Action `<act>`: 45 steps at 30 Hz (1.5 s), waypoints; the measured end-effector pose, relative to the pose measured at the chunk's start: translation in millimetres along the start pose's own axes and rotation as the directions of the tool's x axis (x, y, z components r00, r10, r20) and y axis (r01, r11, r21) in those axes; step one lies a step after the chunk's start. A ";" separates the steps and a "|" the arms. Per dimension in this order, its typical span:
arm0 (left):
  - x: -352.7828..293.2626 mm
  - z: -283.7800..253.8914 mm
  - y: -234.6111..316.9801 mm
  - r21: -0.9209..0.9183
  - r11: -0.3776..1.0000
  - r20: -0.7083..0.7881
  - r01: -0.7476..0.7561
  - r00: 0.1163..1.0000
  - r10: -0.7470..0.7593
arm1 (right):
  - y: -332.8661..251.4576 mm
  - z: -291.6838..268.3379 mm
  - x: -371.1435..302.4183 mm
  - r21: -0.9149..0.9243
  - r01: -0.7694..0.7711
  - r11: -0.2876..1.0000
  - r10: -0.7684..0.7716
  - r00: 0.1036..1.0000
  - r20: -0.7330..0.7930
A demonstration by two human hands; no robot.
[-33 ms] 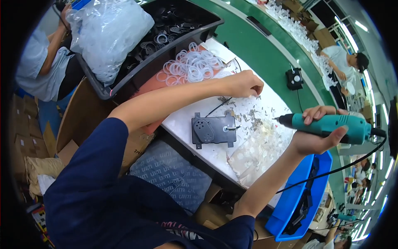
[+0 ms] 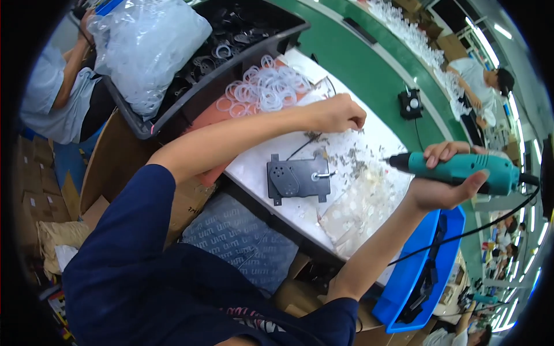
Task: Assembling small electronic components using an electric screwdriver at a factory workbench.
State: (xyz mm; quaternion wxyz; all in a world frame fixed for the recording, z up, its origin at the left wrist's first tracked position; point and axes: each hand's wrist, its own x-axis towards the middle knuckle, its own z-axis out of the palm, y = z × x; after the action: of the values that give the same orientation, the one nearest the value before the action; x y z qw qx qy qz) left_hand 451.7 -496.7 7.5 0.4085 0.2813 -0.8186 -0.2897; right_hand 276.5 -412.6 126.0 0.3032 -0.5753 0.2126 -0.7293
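My right hand grips a teal electric screwdriver, its black nose and thin bit pointing left over the table. My left hand has its fingers curled together just above small metal screws strewn on the white tabletop. Whatever is between those fingertips is hidden. Between my forearms lies a black plastic housing with corner tabs, a rounded cover with holes and a metal shaft sticking out to the right. Neither hand touches it.
Translucent rings are heaped on an orange sheet behind my left forearm. Beyond stands a black crate of black parts with a clear bag on it. A blue bin sits at right, under the screwdriver's cord. A co-worker sits at left.
The screwdriver and my right hand sit very slightly further right. My left hand keeps its closed pose, and the black housing has stayed in place.
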 end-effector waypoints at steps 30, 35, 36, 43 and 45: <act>-28.9 1.2 32.8 -0.357 0.921 0.077 0.153 0.988 -0.135 | 38.3 -7.2 -20.6 0.067 0.003 0.998 0.005 0.993 -0.122; -27.9 5.3 31.9 -0.377 0.916 0.095 0.135 0.990 -0.106 | 38.5 -1.8 -23.3 0.207 -0.006 0.978 0.011 1.000 -0.020; -28.4 5.1 31.6 -0.350 0.929 0.098 0.124 0.991 -0.095 | 38.1 -1.9 -23.0 0.206 -0.008 0.979 0.009 1.000 -0.003; -31.6 -19.4 16.7 -0.121 0.992 -0.085 -0.018 0.996 0.008 | 6.7 -6.5 -11.2 0.218 -0.104 0.971 0.104 0.995 0.012; -37.7 -51.5 41.7 -0.127 0.991 -0.127 -0.041 0.992 0.025 | -5.4 4.9 -13.6 0.195 -0.097 0.976 0.092 0.995 0.031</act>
State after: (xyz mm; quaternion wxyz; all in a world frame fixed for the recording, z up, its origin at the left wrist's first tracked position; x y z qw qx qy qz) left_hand 504.3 -454.9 43.5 0.4812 0.2582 -0.7755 -0.3169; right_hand 282.3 -399.1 121.1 0.3951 -0.5398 0.1636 -0.7251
